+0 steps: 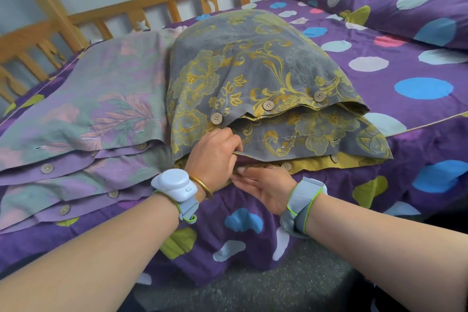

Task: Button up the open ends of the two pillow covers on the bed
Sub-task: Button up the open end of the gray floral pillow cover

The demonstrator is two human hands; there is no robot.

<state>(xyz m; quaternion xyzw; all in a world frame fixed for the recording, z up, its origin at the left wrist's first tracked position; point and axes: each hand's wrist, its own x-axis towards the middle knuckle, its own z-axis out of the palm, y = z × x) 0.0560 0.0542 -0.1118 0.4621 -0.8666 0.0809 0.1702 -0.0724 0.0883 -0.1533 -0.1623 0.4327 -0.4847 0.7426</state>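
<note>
I judge this the first buttoning on the grey-and-gold pillow cover [253,71] at the bed's front edge. My left hand [215,152] pinches its buttonhole flap; my right hand [266,190] lies flat-fingered on the lower hem. Next, the flap's hole must meet a button [286,166].

Left hand [215,153] pinches the front flap edge of the grey-gold pillow cover [253,63]; right hand [264,189], fingers straight, touches its yellow lower layer; lilac floral pillow cover [101,99] lies alongside.
</note>
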